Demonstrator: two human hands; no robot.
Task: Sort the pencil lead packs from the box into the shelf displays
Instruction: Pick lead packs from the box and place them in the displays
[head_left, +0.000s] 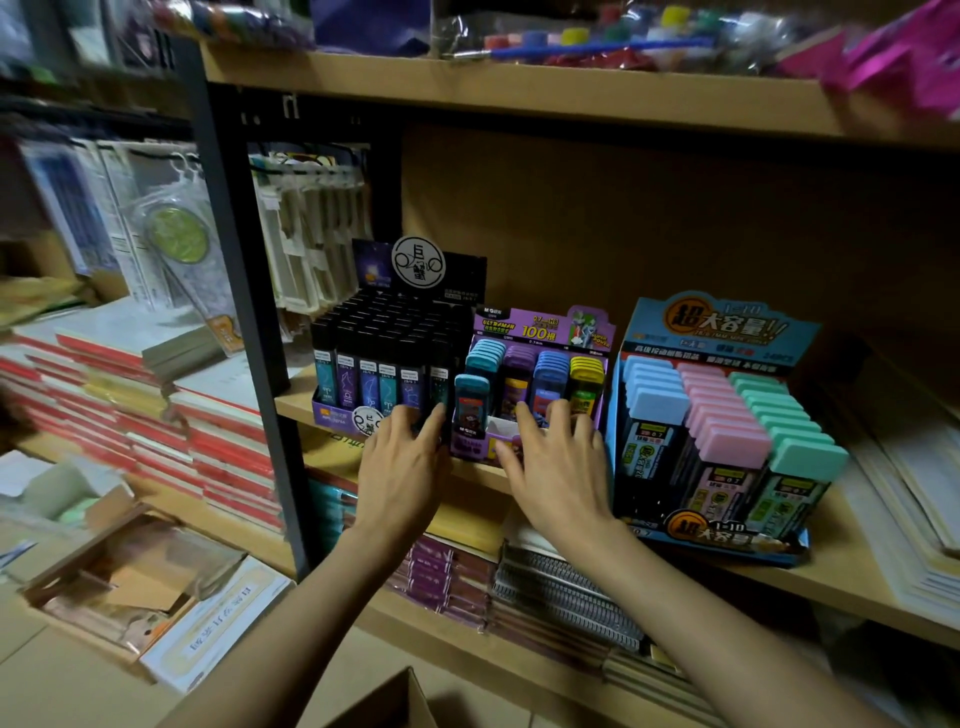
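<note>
Between the hands: purple display (540, 332), front slots unfilled; sorting looks partway.
Left hand (400, 462): fingers straight, empty.
Right hand (550, 457): fingers spread, empty.

Three displays are sitting side by side on the pale wooden shelf board (857, 574). The black cardboard display of slim dark tubes (384, 353) is standing leftmost, with the small purple cardboard display (540, 332) just beside it. The tall blue cardboard display (717, 332) is standing on the right. A teal-capped lead pack (470, 410) is standing at the purple one's front left. The left hand (402, 467) is resting where the left two meet, and the right hand (556, 467) is lying on the middle one's front. Grey spiral-bound notebooks (561, 587) are lying underneath.
</note>
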